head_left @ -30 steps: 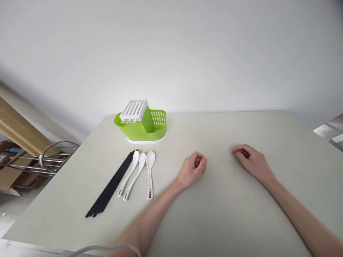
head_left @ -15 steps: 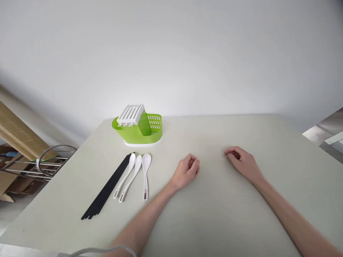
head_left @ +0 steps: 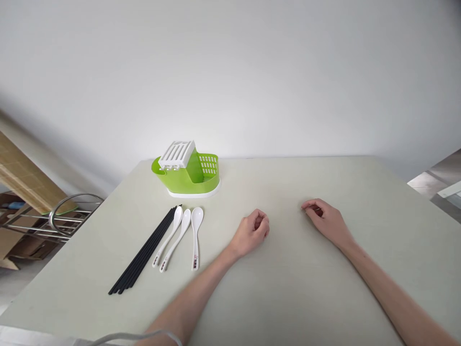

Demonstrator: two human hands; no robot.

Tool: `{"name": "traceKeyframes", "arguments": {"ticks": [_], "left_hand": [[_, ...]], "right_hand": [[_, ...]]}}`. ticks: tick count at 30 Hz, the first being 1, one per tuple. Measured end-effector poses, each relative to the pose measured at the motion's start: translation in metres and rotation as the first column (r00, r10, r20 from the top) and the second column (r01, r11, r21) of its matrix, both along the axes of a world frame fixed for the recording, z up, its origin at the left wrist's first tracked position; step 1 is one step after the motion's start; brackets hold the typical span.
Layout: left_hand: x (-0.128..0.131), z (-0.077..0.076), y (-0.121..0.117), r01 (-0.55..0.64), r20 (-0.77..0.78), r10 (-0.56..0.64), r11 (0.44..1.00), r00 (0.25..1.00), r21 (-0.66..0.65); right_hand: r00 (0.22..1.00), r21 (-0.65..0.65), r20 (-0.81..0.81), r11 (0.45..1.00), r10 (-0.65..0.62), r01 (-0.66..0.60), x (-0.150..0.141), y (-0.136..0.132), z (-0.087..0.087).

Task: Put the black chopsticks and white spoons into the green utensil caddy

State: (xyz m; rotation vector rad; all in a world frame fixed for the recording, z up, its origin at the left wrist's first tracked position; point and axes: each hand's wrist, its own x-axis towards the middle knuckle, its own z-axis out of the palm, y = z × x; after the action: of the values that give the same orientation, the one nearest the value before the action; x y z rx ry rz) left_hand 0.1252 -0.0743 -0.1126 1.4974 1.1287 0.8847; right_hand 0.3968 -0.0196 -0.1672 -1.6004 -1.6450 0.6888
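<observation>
My left hand [head_left: 250, 233] rests on the pale table [head_left: 288, 288] near its middle, fingers curled into a loose fist with nothing in them. My right hand [head_left: 326, 222] lies a little further right, fingers also curled under and holding nothing. To the left of my left hand lie three white spoons [head_left: 180, 235] side by side, and beside them a bundle of black chopsticks [head_left: 146, 252]. Behind them, near the table's far edge, stands a green cutlery holder [head_left: 187, 170] with a white slotted top.
A metal wire rack [head_left: 54, 218] and cardboard pieces [head_left: 21, 178] stand on the floor past the table's left edge. A white wall rises behind the table. A thin cable [head_left: 137, 336] crosses the near edge by my left forearm.
The view shifted slightly, so everything sits a little lower and more to the left than a second ago. Both hands stay curled in the same places on the table.
</observation>
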Motion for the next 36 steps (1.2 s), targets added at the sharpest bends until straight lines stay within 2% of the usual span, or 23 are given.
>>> {"name": "traceKeyframes", "arguments": {"ticks": [10, 20, 24, 26, 27, 29, 30, 32, 34, 36], "left_hand": [[-0.001, 0.003, -0.002, 0.002, -0.023, -0.003, 1.000, 1.000, -0.029], [0.001, -0.001, 0.001, 0.044, -0.095, -0.040, 0.998, 0.995, 0.039], [-0.005, 0.016, -0.002, 0.187, -0.191, -0.172, 0.981, 0.966, 0.061], [-0.012, 0.030, -0.002, 0.206, -0.278, -0.160, 0.968, 0.947, 0.143], [-0.017, 0.038, -0.001, 0.185, -0.327, -0.107, 0.958, 0.939, 0.217], [-0.032, 0.054, 0.006, 0.110, -0.399, 0.077, 0.898, 0.914, 0.426], [-0.041, 0.062, 0.012, 0.067, -0.407, 0.193, 0.837, 0.893, 0.543], [-0.064, 0.077, 0.024, 0.018, -0.384, 0.406, 0.667, 0.829, 0.744], [-0.090, 0.091, 0.035, -0.011, -0.353, 0.585, 0.527, 0.730, 0.850], [-0.118, 0.102, 0.044, -0.045, -0.326, 0.737, 0.434, 0.593, 0.900]], "right_hand": [[1.000, -0.023, -0.005, 1.000, 0.005, -0.005, -0.001, -0.002, 0.003], [1.000, -0.009, -0.006, 1.000, 0.012, -0.012, -0.002, 0.000, 0.004], [1.000, 0.002, 0.001, 1.000, 0.012, -0.012, -0.002, 0.002, 0.002], [1.000, 0.005, 0.000, 1.000, 0.014, -0.014, -0.002, 0.002, 0.001], [1.000, 0.006, -0.003, 1.000, 0.016, -0.016, -0.002, 0.002, 0.001], [1.000, 0.010, -0.009, 1.000, 0.021, -0.021, -0.002, 0.002, 0.001], [1.000, 0.011, -0.012, 1.000, 0.023, -0.023, -0.002, 0.002, 0.001], [0.999, 0.010, -0.017, 1.000, 0.027, -0.027, -0.002, 0.002, 0.001], [0.999, 0.012, -0.021, 0.999, 0.035, -0.035, -0.002, 0.002, 0.001], [0.999, 0.016, -0.022, 0.999, 0.043, -0.042, -0.002, 0.003, 0.001]]}}
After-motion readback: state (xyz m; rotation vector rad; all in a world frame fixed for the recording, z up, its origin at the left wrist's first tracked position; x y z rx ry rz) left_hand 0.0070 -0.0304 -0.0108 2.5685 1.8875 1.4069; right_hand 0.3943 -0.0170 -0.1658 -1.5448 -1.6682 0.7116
